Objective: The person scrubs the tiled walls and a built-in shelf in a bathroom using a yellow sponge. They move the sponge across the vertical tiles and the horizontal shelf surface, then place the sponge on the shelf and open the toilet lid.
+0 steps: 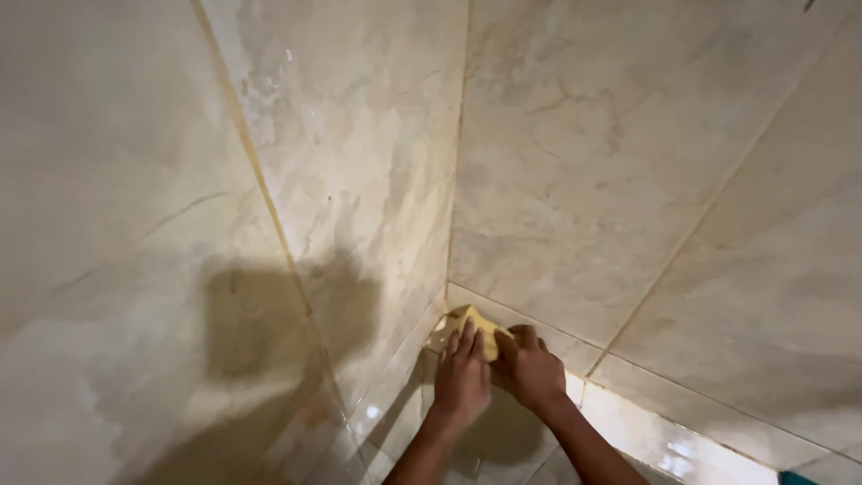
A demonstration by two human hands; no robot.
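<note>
One yellow sponge [478, 325] sits in the bottom corner where two marbled tile walls [584, 162] meet, pressed against the tile. I have my left hand [461, 377] laid flat over it, fingers extended. I have my right hand [530, 370] just beside, fingers curled onto the sponge's right edge. Both forearms enter from the lower frame. Glossy floor tiles [664, 440] lie below.
</note>
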